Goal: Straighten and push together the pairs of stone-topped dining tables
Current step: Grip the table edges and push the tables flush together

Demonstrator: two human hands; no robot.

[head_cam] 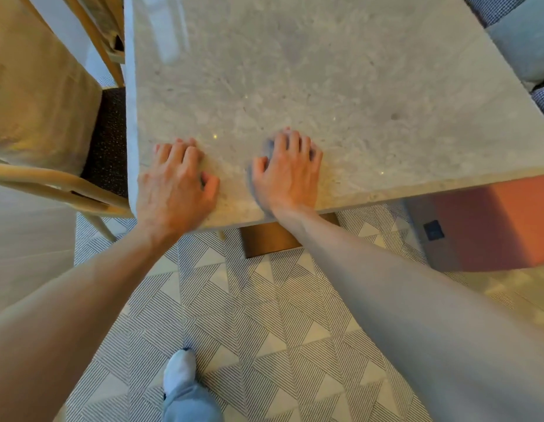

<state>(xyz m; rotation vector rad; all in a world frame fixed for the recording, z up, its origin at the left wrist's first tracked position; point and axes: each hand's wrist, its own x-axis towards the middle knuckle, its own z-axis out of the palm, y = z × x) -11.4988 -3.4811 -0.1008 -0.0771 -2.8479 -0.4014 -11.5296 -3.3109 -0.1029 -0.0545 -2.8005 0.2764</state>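
Grey-beige stone table top [310,80], mottled and glossy, square-cornered — filling the far and middle scene. Left hand [176,185] flat near its near-left corner, fingers slightly bent; right hand [284,173] spread just beside — pressing a blue-grey cloth [266,147] underneath.

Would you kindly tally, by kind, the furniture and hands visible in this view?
Stone-topped table: 1
Wooden chair: 1
Cushioned bench seat: 1
Hands on the tabletop: 2, left hand and right hand
Total: 5
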